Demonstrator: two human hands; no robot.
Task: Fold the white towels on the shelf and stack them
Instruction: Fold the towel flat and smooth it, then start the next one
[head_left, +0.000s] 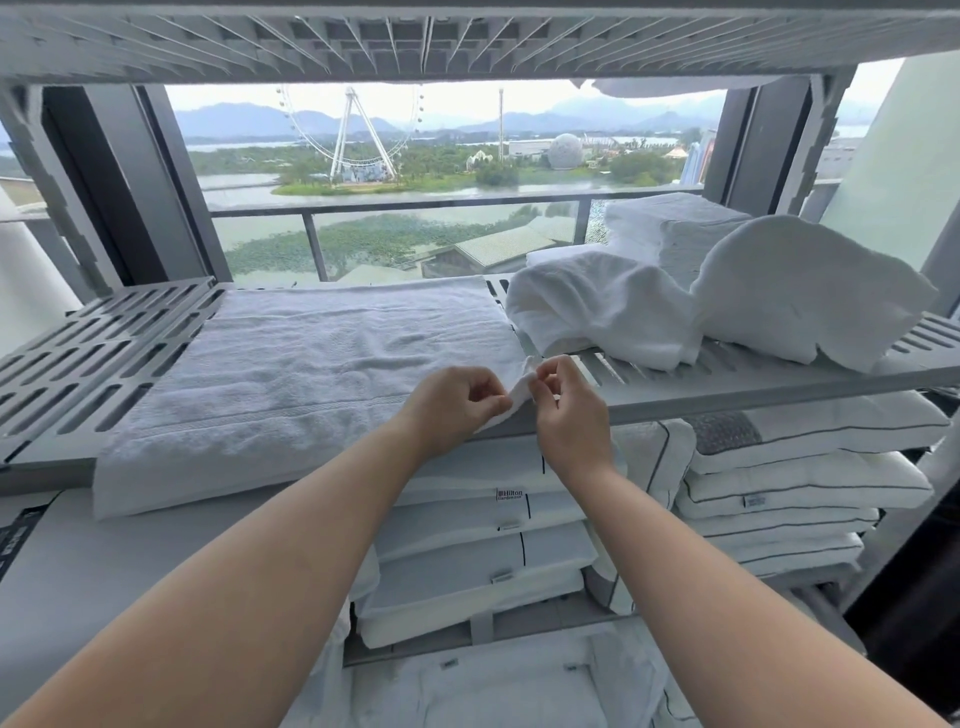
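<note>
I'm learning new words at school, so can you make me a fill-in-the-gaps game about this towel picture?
The left hand and the right hand both pinch one ____ of the spread towel.
The spread towel lies flat on a grey slotted ____.
The crumpled towels sit to the ____ of it.
Missing words: corner; shelf; right.
</note>
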